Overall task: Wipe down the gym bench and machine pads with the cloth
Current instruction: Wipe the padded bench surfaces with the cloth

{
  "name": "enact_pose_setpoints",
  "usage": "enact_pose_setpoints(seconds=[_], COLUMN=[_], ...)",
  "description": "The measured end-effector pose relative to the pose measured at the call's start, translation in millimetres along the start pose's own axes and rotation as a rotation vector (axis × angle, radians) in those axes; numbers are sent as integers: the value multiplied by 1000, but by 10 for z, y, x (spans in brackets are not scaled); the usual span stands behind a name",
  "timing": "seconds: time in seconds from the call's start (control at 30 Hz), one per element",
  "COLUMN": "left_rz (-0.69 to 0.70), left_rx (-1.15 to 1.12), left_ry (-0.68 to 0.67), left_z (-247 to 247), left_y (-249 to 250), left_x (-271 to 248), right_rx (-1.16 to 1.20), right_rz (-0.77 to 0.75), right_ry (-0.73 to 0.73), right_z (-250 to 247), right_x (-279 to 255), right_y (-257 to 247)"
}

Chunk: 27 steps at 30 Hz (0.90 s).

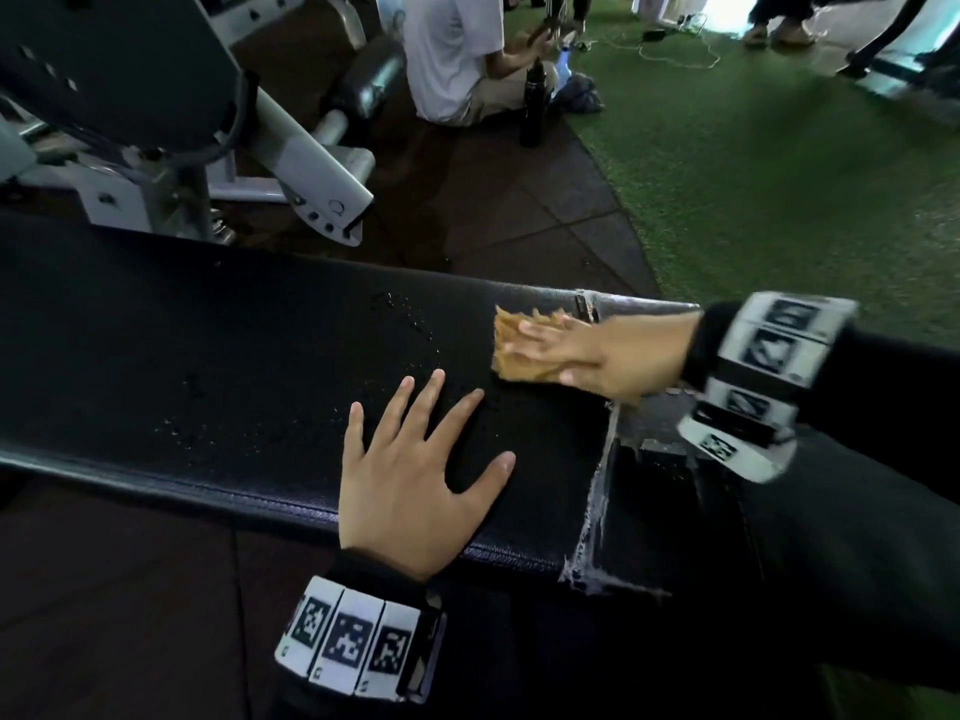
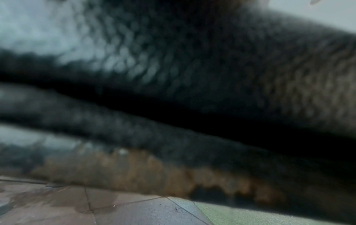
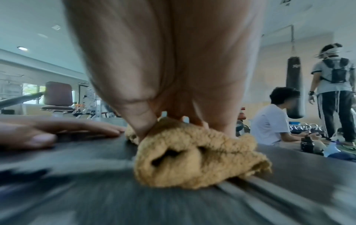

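A long black padded bench (image 1: 208,356) runs across the head view, with water droplets on its top. My left hand (image 1: 421,459) lies flat on the pad near the front edge, fingers spread, holding nothing. My right hand (image 1: 550,350) presses a bunched tan cloth (image 1: 511,366) onto the pad by the far edge, fingers stretched out over it. The right wrist view shows the cloth (image 3: 192,159) crumpled under my right hand (image 3: 173,76), and my left hand (image 3: 57,130) flat on the bench (image 3: 96,190). The left wrist view is filled by the blurred bench (image 2: 192,60) edge.
A worn white seam (image 1: 597,491) crosses the pad at the right. Behind the bench stands a white machine frame (image 1: 291,163). A person sits on the floor (image 1: 452,59) beside a black bottle (image 1: 535,103). Green turf (image 1: 779,174) lies to the right. Another person (image 3: 335,85) stands by a punching bag (image 3: 293,88).
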<state>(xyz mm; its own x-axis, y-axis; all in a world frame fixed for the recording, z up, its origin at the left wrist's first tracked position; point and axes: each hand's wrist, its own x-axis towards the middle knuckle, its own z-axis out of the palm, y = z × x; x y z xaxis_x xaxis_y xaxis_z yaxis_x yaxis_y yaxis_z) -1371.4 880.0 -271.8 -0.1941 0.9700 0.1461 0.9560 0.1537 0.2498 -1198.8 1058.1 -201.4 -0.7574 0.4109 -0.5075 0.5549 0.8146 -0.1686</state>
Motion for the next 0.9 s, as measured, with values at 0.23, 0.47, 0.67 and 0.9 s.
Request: enact_pose_setpoints(seconds=[0.23, 0.47, 0.67, 0.9], left_rz=[-2, -7, -2, 16], left_rx=[16, 7, 4, 12], left_ry=[-8, -13, 1, 4], left_z=[14, 7, 8, 13], left_y=[-10, 1, -15, -34], left_x=[11, 8, 6, 15], right_rx=[172, 97, -3, 137], right_rz=[83, 359, 300, 344], right_ry=[-85, 13, 30, 148], right_z=[147, -280, -316, 164], right_x=[-632, -34, 230, -447], right_y=[492, 583, 164, -279])
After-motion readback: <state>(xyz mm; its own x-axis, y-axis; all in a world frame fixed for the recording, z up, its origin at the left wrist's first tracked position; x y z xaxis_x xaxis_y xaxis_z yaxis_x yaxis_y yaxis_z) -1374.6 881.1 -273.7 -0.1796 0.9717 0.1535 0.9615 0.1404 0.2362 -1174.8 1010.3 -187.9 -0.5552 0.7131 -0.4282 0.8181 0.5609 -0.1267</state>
